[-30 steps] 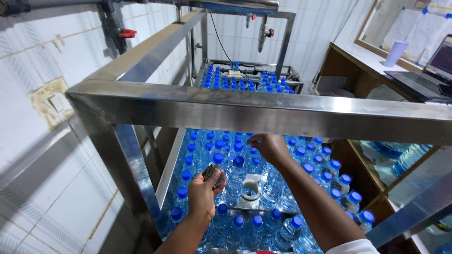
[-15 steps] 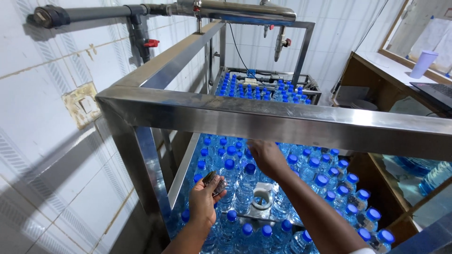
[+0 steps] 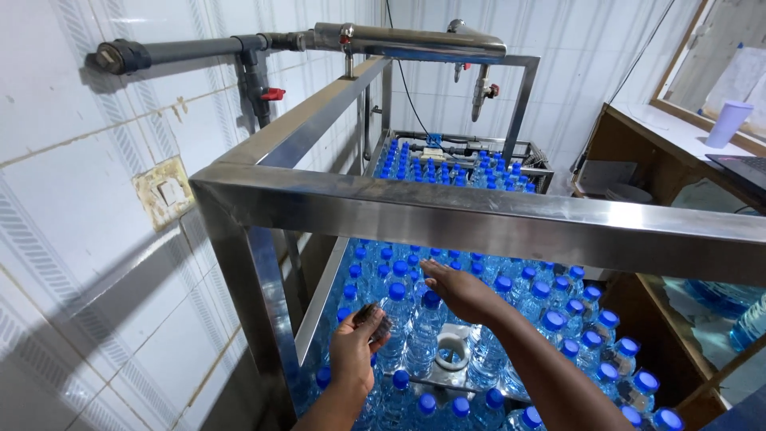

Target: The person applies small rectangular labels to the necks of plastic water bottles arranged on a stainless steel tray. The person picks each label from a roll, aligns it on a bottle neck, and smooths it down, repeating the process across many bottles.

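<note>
Under a steel frame (image 3: pixel 479 219) stand several clear water bottles with blue caps (image 3: pixel 550 319), packed close on a table. My left hand (image 3: pixel 355 347) is low at the near left, fingers closed around a small dark object (image 3: pixel 373 319) that I cannot identify. My right hand (image 3: pixel 459 291) reaches forward over the bottle caps, palm down with fingers apart, resting on or just above a cap. Just below it sits a white ring-shaped fitting (image 3: pixel 452 351) between bottles.
A tiled wall with a switch plate (image 3: pixel 163 191) runs along the left. A grey pipe with a red valve (image 3: pixel 259 76) and a steel tube cross overhead. More blue-capped bottles (image 3: pixel 455 168) fill a far rack. A wooden counter with a lilac cup (image 3: pixel 726 124) stands right.
The view has tilted up and shifted right. My right hand has stretched further forward over the caps. My left hand still grips the dark object at about the same place.
</note>
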